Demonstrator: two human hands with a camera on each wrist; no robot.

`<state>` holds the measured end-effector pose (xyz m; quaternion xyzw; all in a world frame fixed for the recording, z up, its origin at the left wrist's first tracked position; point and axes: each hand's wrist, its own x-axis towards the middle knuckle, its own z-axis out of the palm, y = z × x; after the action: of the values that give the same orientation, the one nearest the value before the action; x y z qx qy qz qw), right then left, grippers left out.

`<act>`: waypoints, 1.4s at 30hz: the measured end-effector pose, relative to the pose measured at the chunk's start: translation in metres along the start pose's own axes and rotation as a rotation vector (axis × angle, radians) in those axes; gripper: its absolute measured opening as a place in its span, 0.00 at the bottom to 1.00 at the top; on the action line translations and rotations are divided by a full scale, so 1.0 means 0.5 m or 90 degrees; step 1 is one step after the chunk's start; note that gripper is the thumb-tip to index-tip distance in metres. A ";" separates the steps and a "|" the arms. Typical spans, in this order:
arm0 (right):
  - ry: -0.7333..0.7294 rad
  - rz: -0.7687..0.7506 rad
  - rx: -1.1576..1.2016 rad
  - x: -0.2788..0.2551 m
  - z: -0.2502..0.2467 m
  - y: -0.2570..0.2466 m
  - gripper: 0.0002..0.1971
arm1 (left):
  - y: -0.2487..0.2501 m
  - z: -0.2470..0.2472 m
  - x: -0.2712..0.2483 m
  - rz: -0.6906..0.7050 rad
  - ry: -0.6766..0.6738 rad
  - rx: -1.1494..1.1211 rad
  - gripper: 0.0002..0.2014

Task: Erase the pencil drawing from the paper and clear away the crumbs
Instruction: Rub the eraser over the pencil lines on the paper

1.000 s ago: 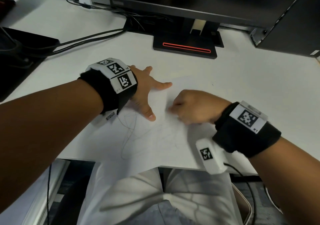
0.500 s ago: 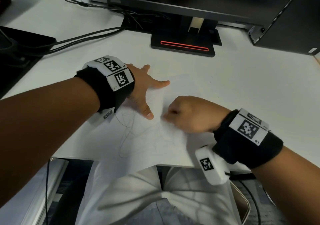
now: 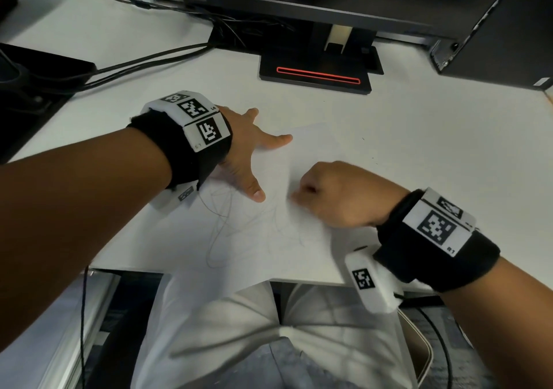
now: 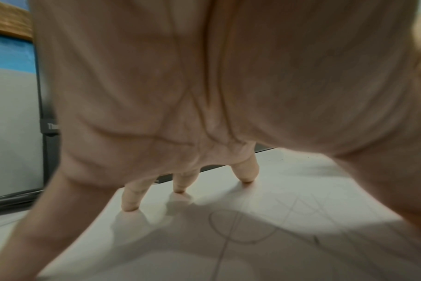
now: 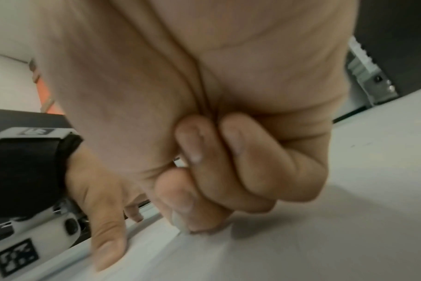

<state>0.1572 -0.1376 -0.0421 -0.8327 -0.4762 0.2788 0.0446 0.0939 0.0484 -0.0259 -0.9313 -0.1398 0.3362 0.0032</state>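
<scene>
A white sheet of paper (image 3: 269, 254) lies on the white desk, its near part hanging over the front edge. Faint pencil lines (image 3: 218, 227) cross its left half; a pencil loop (image 4: 228, 228) shows in the left wrist view. My left hand (image 3: 254, 161) lies spread flat on the sheet's upper left, fingertips (image 4: 132, 197) pressing down. My right hand (image 3: 296, 198) is curled in a fist on the middle of the sheet. In the right wrist view its thumb and fingers pinch a small pale eraser (image 5: 178, 221) whose tip touches the paper.
A black monitor stand with a red strip (image 3: 317, 76) sits behind the paper. Cables (image 3: 134, 62) run to the left toward a dark device (image 3: 30, 80). A black computer case (image 3: 493, 44) stands at the back right. The desk's front edge (image 3: 314, 282) is just below my right wrist.
My right hand has slid a little down the sheet toward me, still pinching the eraser. The left hand stays spread in the same spot.
</scene>
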 end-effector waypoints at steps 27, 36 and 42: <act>-0.034 -0.015 -0.024 -0.008 0.004 -0.014 0.23 | 0.001 -0.003 0.004 0.002 -0.007 0.015 0.62; -0.042 -0.004 -0.006 -0.018 0.004 0.004 0.24 | 0.001 0.000 0.004 0.002 -0.001 0.009 0.61; -0.026 -0.016 -0.011 -0.025 0.014 0.001 0.22 | 0.001 -0.001 0.003 -0.001 0.000 0.004 0.61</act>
<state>0.1491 -0.1493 -0.0429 -0.8211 -0.4899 0.2911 0.0308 0.0953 0.0485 -0.0266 -0.9311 -0.1396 0.3369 0.0060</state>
